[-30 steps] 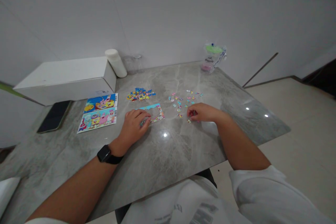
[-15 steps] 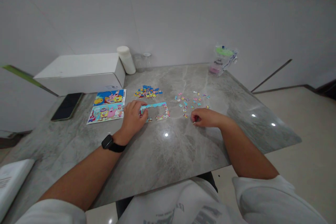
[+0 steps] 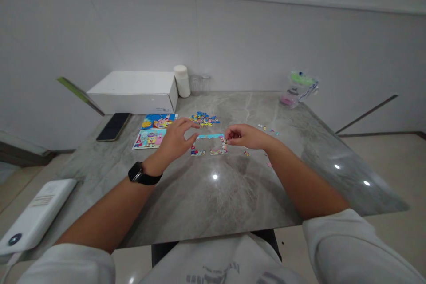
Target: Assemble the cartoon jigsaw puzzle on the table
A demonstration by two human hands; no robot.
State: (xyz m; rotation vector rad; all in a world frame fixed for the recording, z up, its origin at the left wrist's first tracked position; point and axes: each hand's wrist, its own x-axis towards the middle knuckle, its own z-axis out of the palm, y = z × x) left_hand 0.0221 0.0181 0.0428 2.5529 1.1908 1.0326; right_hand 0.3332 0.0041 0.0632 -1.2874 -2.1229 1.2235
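Note:
A partly joined jigsaw puzzle (image 3: 211, 136) lies on the grey table, its border forming a rectangle with a bare middle and a gap in the near edge. My left hand (image 3: 178, 140) is open at its left end, thumb and forefinger apart, holding nothing. At the right edge, my right hand (image 3: 245, 136) is closed in a pinch on a small puzzle piece, mostly hidden by the fingers. Loose puzzle pieces (image 3: 246, 153) lie around and behind that hand. Beyond the puzzle is a blue and yellow heap of pieces (image 3: 204, 119). A cartoon picture sheet (image 3: 149, 139) sits partly behind my left hand.
A phone (image 3: 114, 127) and a white box (image 3: 133, 91) stand at the left. Beside the box are a white bottle (image 3: 182, 81) and clear glasses (image 3: 205, 84). A plastic bag (image 3: 297, 90) sits at the back right; a white power bank (image 3: 38, 215) lies near left.
My right hand has moved left from the loose pieces to the puzzle's right edge. My left hand has lifted off the puzzle's left end and its fingers have spread. The view has shifted.

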